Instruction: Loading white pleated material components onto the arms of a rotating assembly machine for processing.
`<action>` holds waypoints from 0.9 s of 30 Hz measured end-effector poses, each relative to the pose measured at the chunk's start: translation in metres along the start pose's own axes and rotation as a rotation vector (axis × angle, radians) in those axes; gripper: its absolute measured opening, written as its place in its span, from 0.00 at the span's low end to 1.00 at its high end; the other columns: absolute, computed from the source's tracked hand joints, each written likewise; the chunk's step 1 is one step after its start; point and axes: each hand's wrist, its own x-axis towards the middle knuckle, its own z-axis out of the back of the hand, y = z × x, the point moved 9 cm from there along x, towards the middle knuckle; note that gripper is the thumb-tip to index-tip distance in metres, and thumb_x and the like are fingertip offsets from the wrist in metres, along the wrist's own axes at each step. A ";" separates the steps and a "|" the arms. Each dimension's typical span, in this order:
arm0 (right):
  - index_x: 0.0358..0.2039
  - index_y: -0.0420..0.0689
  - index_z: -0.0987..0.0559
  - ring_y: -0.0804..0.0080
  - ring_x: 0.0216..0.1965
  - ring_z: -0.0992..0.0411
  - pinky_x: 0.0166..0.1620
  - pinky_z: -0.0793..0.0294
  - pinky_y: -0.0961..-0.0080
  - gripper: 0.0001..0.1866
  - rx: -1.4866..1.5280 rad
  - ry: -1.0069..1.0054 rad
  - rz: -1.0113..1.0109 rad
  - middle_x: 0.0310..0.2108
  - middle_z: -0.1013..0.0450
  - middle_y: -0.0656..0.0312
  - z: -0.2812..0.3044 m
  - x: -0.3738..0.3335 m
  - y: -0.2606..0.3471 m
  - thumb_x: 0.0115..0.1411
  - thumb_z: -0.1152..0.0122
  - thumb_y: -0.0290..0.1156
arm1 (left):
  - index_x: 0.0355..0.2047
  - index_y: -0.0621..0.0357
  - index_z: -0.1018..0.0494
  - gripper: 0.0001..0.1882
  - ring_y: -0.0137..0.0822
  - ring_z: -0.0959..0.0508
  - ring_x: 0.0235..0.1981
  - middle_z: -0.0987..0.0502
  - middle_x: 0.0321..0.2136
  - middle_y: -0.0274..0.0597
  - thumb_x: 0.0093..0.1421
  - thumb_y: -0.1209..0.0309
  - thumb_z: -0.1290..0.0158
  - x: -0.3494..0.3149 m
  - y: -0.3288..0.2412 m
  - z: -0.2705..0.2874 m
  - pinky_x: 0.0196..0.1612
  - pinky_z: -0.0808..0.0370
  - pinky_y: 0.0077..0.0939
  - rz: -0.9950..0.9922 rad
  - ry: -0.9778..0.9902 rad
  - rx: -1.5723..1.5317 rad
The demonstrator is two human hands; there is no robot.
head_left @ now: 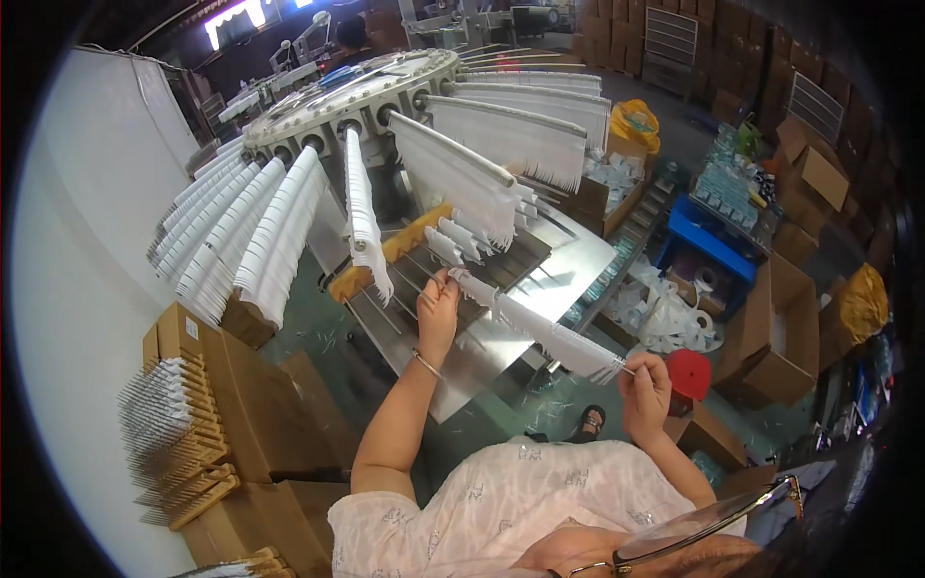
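A thin rod with a row of white fringed strips (549, 337) hanging from it stretches between my hands in front of me. My left hand (438, 299) is closed at the rod's far left end, above a yellow-edged rack of metal rods (409, 258). At the near right end, the fingers of my right hand (645, 385) pinch the rod's tip. More white strips (458, 239) sit on rods of that rack. Under the rack lies a shiny metal table (578, 252). Just beyond my left hand, a rod of white strips (358, 197) hangs from a round machine (337, 101).
Around the machine, several arms carry white fringed strips (491, 135). Cardboard boxes (260, 405) stand at left, with spiked wooden racks (188, 433) on them. To the right are a blue crate (708, 246), plastic bags (665, 308), a red stool (689, 374) and open cartons (771, 328).
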 end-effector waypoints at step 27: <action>0.32 0.41 0.34 0.79 0.21 0.40 0.26 0.41 0.84 0.09 0.255 -0.122 -0.212 0.21 0.35 0.64 0.032 -0.019 -0.031 0.59 0.59 0.32 | 0.40 0.69 0.37 0.14 0.36 0.29 0.26 0.29 0.26 0.47 0.56 0.72 0.59 -0.015 -0.029 0.027 0.31 0.33 0.26 -0.285 -0.201 0.619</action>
